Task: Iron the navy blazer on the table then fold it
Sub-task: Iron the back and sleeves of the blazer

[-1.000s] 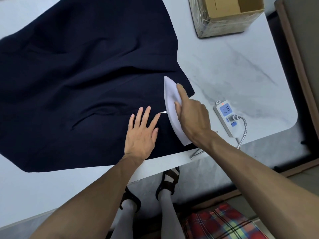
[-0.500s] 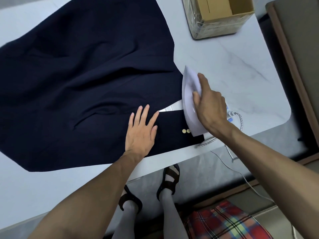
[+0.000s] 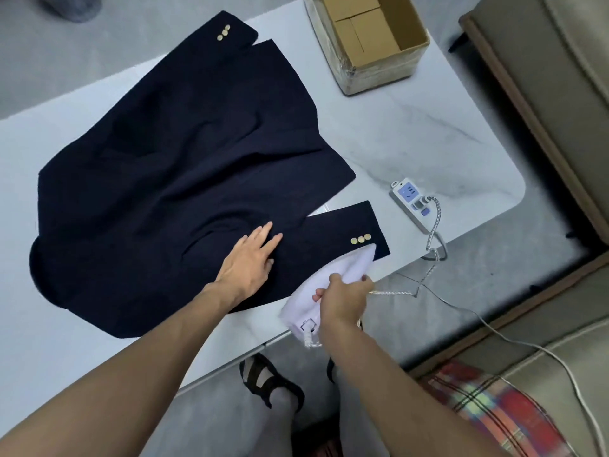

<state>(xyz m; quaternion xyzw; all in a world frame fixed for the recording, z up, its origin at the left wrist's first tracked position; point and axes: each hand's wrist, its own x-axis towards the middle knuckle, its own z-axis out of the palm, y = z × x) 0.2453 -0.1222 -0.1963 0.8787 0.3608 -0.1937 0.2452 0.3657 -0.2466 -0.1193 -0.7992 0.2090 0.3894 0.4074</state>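
Navy blazer lies flat on worktop, far cuff at the back edge, near sleeve along the front edge. Bare marble to its right, up to power strip and cardboard box. Strip markings too small to read. Left hand flat on the cloth, fingers straight, slightly spread. Right hand wraps round iron handle. Iron tip on the near cuff, heel at the front edge.

One navy blazer, one iron, one power strip, one cardboard box, six gold buttons, three near the grip.
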